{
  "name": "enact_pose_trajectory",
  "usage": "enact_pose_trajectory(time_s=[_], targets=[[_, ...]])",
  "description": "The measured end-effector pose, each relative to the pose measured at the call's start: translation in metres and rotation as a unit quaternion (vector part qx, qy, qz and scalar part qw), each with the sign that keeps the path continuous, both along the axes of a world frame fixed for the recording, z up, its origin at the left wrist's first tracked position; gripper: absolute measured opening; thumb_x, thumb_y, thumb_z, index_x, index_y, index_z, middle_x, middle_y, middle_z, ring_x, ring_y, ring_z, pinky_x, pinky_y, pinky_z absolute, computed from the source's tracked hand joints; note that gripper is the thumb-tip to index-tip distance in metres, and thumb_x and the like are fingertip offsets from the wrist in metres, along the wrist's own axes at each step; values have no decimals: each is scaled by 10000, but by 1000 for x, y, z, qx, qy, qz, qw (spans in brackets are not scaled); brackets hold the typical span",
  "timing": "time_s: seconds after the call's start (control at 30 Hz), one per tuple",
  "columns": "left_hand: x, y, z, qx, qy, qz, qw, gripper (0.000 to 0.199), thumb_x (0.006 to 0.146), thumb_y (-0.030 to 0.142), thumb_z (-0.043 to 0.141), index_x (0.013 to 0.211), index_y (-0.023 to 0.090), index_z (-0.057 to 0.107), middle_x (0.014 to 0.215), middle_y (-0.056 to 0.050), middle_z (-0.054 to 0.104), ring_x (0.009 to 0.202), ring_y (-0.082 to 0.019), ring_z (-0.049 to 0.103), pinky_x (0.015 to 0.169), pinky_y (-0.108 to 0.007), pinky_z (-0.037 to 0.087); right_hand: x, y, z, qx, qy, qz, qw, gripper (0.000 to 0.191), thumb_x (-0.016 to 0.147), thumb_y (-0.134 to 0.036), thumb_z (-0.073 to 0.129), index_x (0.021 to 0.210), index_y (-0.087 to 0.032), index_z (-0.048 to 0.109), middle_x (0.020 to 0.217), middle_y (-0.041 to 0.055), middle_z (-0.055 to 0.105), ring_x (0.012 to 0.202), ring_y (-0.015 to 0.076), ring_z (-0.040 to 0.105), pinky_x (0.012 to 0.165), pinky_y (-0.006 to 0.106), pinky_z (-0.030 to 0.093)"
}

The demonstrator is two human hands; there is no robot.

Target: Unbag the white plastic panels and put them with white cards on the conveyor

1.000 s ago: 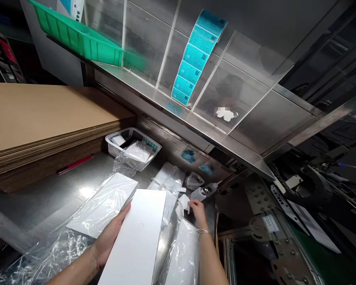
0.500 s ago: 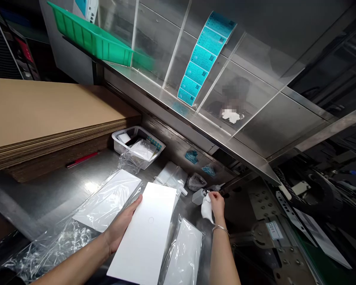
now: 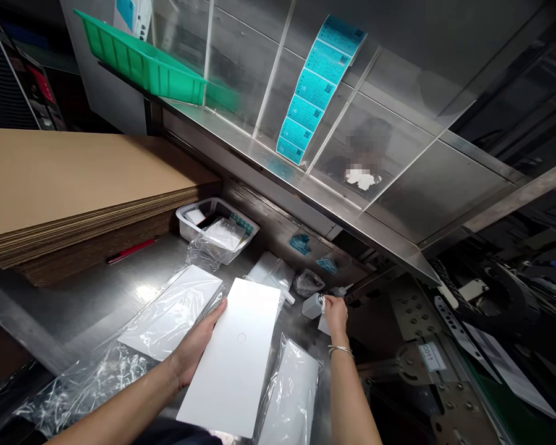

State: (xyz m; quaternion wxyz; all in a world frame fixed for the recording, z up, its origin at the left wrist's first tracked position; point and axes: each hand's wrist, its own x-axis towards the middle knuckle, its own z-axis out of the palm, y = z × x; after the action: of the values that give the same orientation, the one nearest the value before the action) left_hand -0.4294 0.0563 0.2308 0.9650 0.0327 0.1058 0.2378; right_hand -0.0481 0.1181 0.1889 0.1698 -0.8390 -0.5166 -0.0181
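My left hand (image 3: 197, 346) is closed on the left edge of a flat white rectangular panel (image 3: 234, 364) with a faint circle on its face. The panel tilts up toward me. To the right, my right hand (image 3: 336, 315) pinches a white cloth (image 3: 324, 324), mostly hidden behind the fingers. Those fingers are at the metallic top of a small whitish bottle (image 3: 311, 306); whether they press on it I cannot tell. White pieces in clear plastic film, one to the left (image 3: 173, 312) and another to the right (image 3: 291, 392), flank the panel.
A white basket (image 3: 189, 232) with small items stands behind, beside stacked cardboard sheets (image 3: 83, 167). Plastic bags (image 3: 271, 272) and a red pen (image 3: 132, 250) lie on the metal table. Above, a ledge (image 3: 241, 145) carries a green bin (image 3: 143, 65). Machine parts (image 3: 426, 371) are at right.
My right hand has moved slightly up and left against the bottle's top, and the cloth that hung below it now shows less. The panel in my left hand has shifted slightly up and right.
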Motion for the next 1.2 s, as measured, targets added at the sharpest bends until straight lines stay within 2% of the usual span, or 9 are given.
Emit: enact_pose_trajectory(time_s=[0.1,0.27,0.37,0.5,0.63,0.73,0.83,1.03,1.2], targets=[[1,1,-2,8,23,24,999,641,784,625,463,1147,106,560,910,-139,691,849,-306,650,760,-393,496,5,9,7,-23,-10,-4,1000,341,805,-231,443,1078,-162,635,1012,126,627,916,251,579,764,303,409],[1,2,-6,46,125,103,986,657,764,638,479,1125,97,570,852,-152,687,773,-303,654,656,-386,507,5,15,9,-59,-6,-3,998,280,775,-257,466,889,-151,699,893,170,646,863,304,591,736,373,417],[0,0,-9,82,192,164,964,649,767,638,474,1127,106,566,846,-146,684,741,-286,652,604,-360,505,7,13,9,-49,14,-2,999,299,762,-290,475,890,-146,703,867,184,649,842,320,595,705,392,429],[-1,-1,-8,132,229,205,943,624,782,627,461,1137,124,556,849,-133,680,741,-265,650,584,-333,501,1,6,15,-3,78,19,997,309,723,-316,508,869,-130,708,823,169,664,777,294,606,655,361,453],[-3,1,-6,129,256,202,937,667,769,652,453,1163,119,531,816,-129,682,681,-264,649,551,-349,504,-43,-19,27,65,178,103,977,431,784,-444,475,990,-117,666,904,124,666,776,230,607,638,302,479],[-3,4,-8,119,283,217,927,658,762,642,479,1161,123,530,810,-122,687,662,-255,651,553,-346,511,-99,-51,42,108,294,227,922,333,780,-434,563,926,-156,672,885,76,649,796,190,581,684,277,459],[-2,6,-12,107,304,228,919,631,754,634,502,1124,126,556,823,-120,692,675,-248,655,571,-340,522,-144,-82,60,100,351,292,884,202,792,-354,601,880,-183,664,853,46,621,762,158,551,665,260,426],[-3,8,-17,67,334,223,914,618,751,620,522,1084,101,571,810,-132,694,659,-248,658,565,-344,532,-168,-116,78,85,329,317,885,142,819,-305,583,850,-186,653,834,46,599,738,154,541,640,262,414],[0,4,-16,94,332,232,909,585,779,580,523,1124,109,549,792,-118,699,654,-231,659,565,-325,532,-189,-125,79,62,272,377,883,135,847,-269,537,876,-202,650,818,46,586,705,148,541,622,258,437]])
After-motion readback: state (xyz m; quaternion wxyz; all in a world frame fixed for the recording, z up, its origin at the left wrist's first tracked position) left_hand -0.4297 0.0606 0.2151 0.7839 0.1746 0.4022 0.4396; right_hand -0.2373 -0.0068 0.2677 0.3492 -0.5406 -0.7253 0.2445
